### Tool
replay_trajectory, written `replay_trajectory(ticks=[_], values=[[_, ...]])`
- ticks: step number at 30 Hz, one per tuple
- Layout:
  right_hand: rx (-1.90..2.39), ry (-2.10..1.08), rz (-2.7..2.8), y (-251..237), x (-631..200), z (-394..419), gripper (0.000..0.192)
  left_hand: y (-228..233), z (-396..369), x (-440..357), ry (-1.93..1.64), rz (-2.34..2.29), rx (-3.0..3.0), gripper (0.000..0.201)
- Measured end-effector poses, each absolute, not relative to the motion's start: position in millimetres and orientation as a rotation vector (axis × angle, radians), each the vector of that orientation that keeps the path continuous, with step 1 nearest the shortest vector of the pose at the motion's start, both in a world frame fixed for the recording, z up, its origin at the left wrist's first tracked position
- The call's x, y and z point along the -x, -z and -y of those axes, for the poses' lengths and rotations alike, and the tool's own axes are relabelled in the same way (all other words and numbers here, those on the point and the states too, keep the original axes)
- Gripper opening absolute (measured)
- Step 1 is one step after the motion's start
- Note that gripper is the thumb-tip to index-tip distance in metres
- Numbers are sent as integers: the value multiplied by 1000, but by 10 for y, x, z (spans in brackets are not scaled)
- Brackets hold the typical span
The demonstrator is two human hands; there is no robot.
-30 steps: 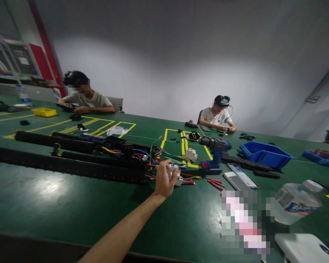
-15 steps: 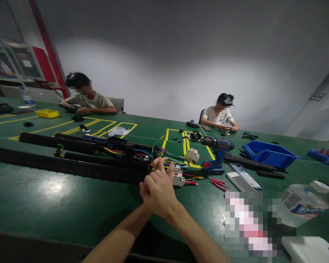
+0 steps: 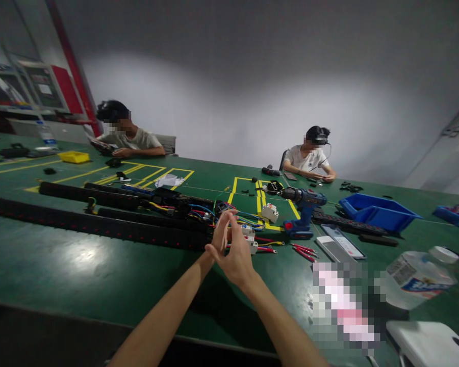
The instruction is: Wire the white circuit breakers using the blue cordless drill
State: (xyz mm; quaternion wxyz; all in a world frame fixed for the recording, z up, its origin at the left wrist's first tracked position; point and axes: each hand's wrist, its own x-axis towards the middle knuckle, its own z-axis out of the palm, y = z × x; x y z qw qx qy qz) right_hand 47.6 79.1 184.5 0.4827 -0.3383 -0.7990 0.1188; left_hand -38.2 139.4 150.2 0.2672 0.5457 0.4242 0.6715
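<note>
Right hand: our right hand (image 3: 237, 255) is raised above the green table (image 3: 99, 275), palm turned toward the left one, fingers (image 3: 235, 224) straight and loosely spread, holding nothing.
Left hand: our left hand (image 3: 219, 235) stands just behind the right one and touches it at the heel of the palm; its fingers are straight and point up, with nothing held.
Breakers: the white breakers (image 3: 250, 239) lie on the table just beyond our fingertips, slightly to the right of them, untouched.
Wires: a tangle of blue, red and yellow wires (image 3: 202, 211) lies just past the fingertips and to their left, running into the breakers.
Black tracks: long black cable tracks (image 3: 99, 227) stretch away to the left of our fingers.
Drill: a blue drill (image 3: 302, 214) stands to the right of the fingers, well apart from them.
Red pliers: red pliers (image 3: 304, 251) lie between the breakers and a phone (image 3: 338, 244).
Blue bin: a blue bin (image 3: 378, 214) sits farther right.
Bottle: a plastic bottle (image 3: 416, 278) lies on its side, near the right.
Others: two people (image 3: 308, 160) sit at the far side, their hands on their own work.
</note>
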Motion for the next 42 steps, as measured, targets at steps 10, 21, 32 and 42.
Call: replay_trajectory(ticks=[10,21,32,42], values=[[1046,-544,2032,-1741,-421,-735,77,-1649,-1259,420,-1703,-802,-1374,54],[869,-797,1777,-1674,-360,-733,41,-1681,-1280,370,-1673,-968,-1355,46],[880,-806,1728,-1584,-367,-794,33,-1727,-1253,377,-1645,-952,-1406,41],[858,-781,2155,-1477,-285,-714,42,-1694,-1685,1269,-1848,-1466,-1587,30]])
